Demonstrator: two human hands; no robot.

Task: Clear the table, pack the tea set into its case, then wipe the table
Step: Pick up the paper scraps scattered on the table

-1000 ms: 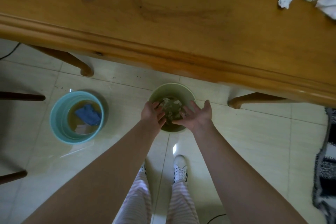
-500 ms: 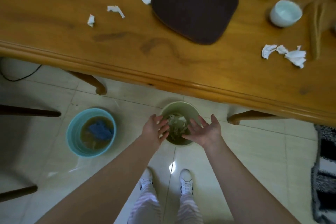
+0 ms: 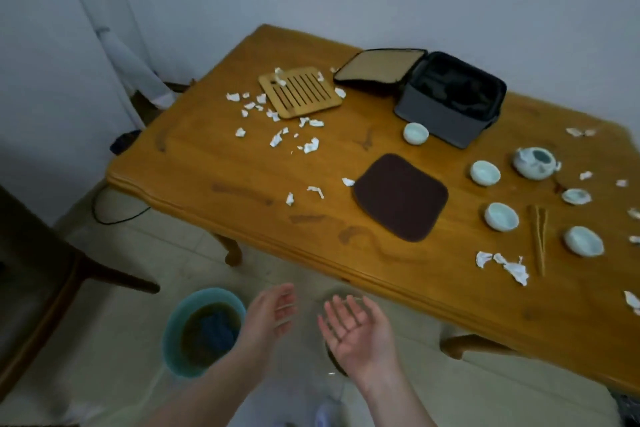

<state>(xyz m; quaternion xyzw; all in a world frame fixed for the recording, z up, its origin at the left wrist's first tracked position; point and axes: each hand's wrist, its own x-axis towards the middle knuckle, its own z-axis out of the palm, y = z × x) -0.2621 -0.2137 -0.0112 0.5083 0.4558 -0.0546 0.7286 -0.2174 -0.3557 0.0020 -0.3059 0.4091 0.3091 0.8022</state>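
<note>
My left hand [image 3: 273, 314] and my right hand [image 3: 356, 329] hover empty, fingers straight, palms facing each other, below the near edge of the wooden table [image 3: 242, 163]. On the table lie scattered white paper scraps [image 3: 277, 139], a bamboo tray [image 3: 299, 92], a dark brown mat [image 3: 400, 196], several pale cups [image 3: 500, 216], a teapot [image 3: 533, 163], its lid [image 3: 575, 196] and bamboo tongs [image 3: 538, 236]. The grey case [image 3: 450, 97] stands open at the back with its lid [image 3: 377, 68] flat. A green bin [image 3: 334, 357] is mostly hidden behind my right hand.
A teal bucket [image 3: 176, 329] with brownish water and a blue cloth [image 3: 216, 329] sits on the tiled floor left of my hands. A dark wooden chair [image 3: 52, 270] stands at far left. A black cable [image 3: 114, 215] lies under the table's left corner.
The view has swung up from the floor to the whole table. Both hands have lifted off the green bin and spread apart, empty.
</note>
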